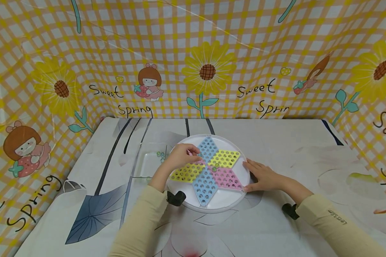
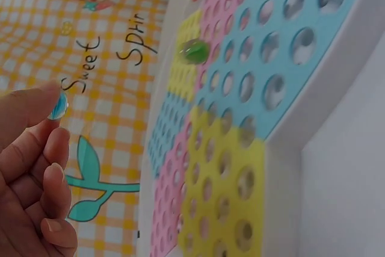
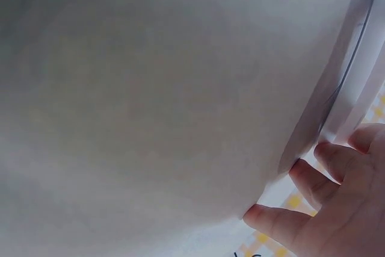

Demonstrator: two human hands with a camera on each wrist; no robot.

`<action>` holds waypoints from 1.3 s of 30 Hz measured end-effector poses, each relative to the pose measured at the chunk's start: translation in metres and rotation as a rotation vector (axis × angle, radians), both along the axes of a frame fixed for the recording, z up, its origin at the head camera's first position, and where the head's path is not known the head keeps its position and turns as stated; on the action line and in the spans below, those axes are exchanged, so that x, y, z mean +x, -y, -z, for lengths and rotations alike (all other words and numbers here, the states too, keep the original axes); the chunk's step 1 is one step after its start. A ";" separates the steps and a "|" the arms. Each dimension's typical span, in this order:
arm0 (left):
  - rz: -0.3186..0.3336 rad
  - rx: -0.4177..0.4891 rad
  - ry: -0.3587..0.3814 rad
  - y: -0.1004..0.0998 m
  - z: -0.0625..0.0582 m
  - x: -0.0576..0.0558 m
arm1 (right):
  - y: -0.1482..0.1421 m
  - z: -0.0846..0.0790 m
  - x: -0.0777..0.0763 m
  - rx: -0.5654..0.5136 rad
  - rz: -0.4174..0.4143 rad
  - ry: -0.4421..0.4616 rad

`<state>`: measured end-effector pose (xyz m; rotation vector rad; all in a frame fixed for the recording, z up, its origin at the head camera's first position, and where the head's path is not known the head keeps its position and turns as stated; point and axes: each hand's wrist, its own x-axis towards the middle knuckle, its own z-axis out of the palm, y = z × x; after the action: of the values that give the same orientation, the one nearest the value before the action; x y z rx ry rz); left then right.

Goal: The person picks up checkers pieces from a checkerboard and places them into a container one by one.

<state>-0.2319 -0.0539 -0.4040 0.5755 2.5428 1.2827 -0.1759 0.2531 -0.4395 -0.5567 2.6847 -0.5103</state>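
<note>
Two green-tinted marbles (image 1: 214, 169) sit close together on a round white Chinese checkers board (image 1: 226, 200), just right of the star's centre. The board lies on the table near its middle. Star playing field: six perforated diamonds, blue, yellow and pink, opposite points matching in colour.

Left hand (image 1: 182, 157): above the board's left side, beside the far blue diamond (image 1: 208, 147). Thumb and index finger pinch a blue marble (image 2: 59, 106), which the left wrist view shows clear of the board; remaining fingers curled in loosely.

Right hand (image 1: 265, 177): fingers extended, thumb spread apart from them, digits touching the board's right rim. The right wrist view confirms fingertips against the edge.

Clear rectangular box (image 1: 144, 162): left of the board, partly behind the left forearm; a few greenish and bluish marbles (image 1: 162, 155) visible at its right side. Exact count uncertain.

Surroundings: white tablecloth (image 1: 270, 135) with leaf and stem prints; yellow gingham backdrop (image 1: 170, 46) with sunflowers and "Sweet Spring" lettering. Beige sleeves (image 1: 328, 217) on both arms.
</note>
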 end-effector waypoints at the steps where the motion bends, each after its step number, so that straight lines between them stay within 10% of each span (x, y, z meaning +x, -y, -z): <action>1: -0.009 0.007 0.002 0.002 -0.002 -0.001 | 0.000 0.000 0.000 -0.002 0.001 0.000; 39: -0.259 -0.006 -0.064 0.093 -0.016 -0.003 | -0.001 -0.003 0.002 -0.027 -0.001 0.000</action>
<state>-0.2349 -0.1466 -0.3878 0.2957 2.7442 1.3567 -0.1743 0.2545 -0.4366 -0.5655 2.6816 -0.5471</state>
